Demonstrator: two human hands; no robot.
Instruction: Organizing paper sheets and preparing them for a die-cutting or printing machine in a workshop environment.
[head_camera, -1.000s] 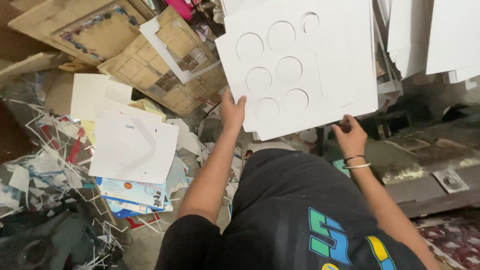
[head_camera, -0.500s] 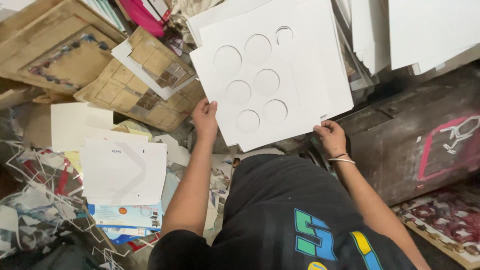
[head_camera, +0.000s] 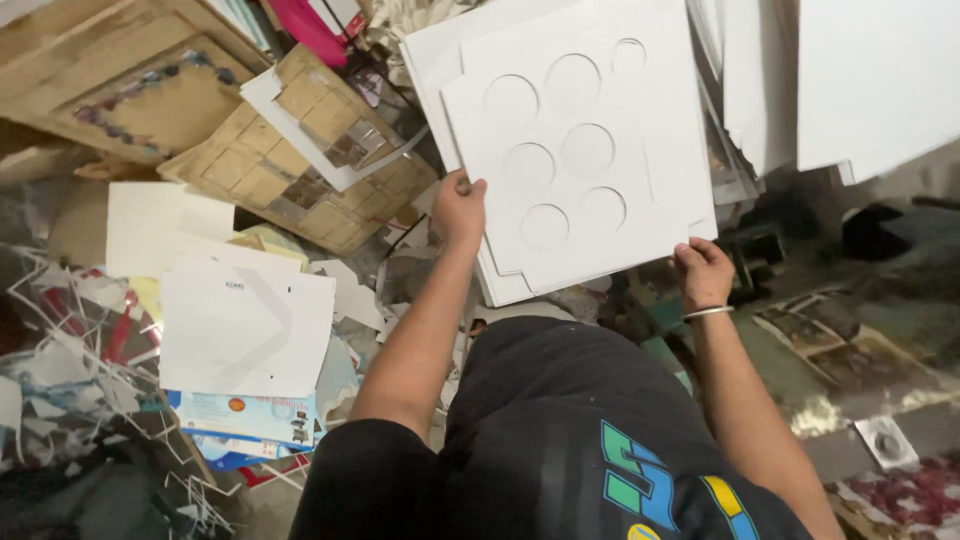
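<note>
Since the earlier frame the white board with round holes (head_camera: 585, 150) has drifted a little to the right in the view, and the dark painted wall that showed on the right has gone out of sight, replaced by patterned floor. Both hands remain on the board's lower edge.

Left hand (head_camera: 458, 208) closes on the lower left edge, thumb on the near face and fingers curled behind. Right hand (head_camera: 702, 275), with a thin bracelet (head_camera: 708, 313) at the wrist, pinches the lower right corner the same way. The board is held up off the ground, in front of the person, and it seems to be two or three sheets stacked with their edges not quite lined up.

That uneven stack is the risk as I judge it: with only the bottom edge held, a back sheet could slide out, or the tall top could flop backward toward the white panels (head_camera: 850, 80) behind it. Below lie a wooden grid tray (head_camera: 290, 160), loose paper sheets (head_camera: 245, 325) and shredded scraps (head_camera: 60, 330), so a dropped board would land in clutter and could get creased.
</note>
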